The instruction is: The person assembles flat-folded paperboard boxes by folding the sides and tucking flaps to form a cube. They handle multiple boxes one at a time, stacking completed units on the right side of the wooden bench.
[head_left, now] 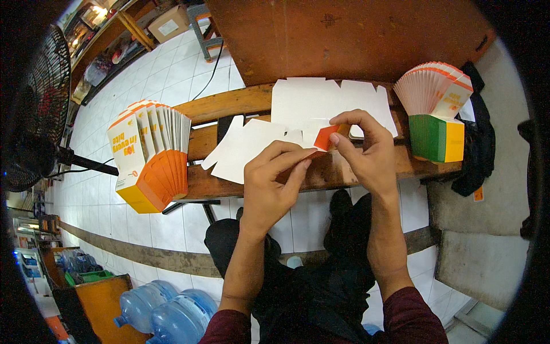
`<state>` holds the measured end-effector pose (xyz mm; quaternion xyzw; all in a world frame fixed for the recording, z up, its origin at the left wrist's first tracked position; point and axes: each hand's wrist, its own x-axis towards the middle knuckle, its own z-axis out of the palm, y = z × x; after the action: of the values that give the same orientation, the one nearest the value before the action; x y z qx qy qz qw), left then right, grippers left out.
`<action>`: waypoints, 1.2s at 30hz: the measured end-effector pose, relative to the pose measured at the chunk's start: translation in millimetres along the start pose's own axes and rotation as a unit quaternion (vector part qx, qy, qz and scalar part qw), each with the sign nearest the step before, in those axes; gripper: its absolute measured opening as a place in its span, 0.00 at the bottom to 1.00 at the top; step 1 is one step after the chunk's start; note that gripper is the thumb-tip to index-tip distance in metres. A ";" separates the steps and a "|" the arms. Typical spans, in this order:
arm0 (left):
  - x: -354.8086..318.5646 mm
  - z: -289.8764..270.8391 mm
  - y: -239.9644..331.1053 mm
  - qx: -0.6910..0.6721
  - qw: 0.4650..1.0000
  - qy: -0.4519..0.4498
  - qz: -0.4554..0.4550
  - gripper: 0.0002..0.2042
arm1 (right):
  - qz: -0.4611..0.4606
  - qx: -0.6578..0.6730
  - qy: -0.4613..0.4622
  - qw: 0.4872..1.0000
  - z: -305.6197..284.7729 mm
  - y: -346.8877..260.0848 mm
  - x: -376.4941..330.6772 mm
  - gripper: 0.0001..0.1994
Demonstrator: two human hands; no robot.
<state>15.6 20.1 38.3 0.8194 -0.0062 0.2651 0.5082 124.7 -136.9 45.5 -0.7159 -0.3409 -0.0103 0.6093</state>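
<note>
Over the bench, my left hand (275,178) pinches one edge of a small folded orange-red carton piece (325,138) between thumb and fingers. My right hand (369,149) grips its other side, index finger on the top edge and thumb below. Whether this piece joins the white cardboard behind it I cannot tell. A large unfolded carton blank (303,100), white side up with cut flaps, lies just beyond my hands. Left of it, another white flap-edged sheet (240,152) lies flat, partly hidden behind my left hand.
A fanned stack of orange, white and yellow cartons (152,155) stands on the left; another fanned stack (438,114), with green sides, stands at the right. The slatted wooden bench (217,112) runs across. Beyond are a black fan (37,109) and blue water bottles (183,315).
</note>
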 end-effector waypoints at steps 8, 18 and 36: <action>-3.0 -0.7 1.7 -0.094 0.983 -0.022 -0.159 0.12 | -0.138 -0.186 -0.020 0.973 23.0 -9.6 -3.1 0.20; -3.6 -6.7 5.4 -0.237 0.934 0.243 -0.113 0.13 | -0.092 -0.041 -0.088 0.991 51.3 -17.3 -21.3 0.30; -0.8 -4.1 -12.0 0.088 0.971 0.202 0.089 0.10 | 0.084 0.050 -0.009 0.995 16.1 -17.0 -4.8 0.06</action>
<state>16.5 29.1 29.4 0.7862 0.0469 0.4692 0.3994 106.0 -124.6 54.0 -0.7104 -0.2852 0.0647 0.6402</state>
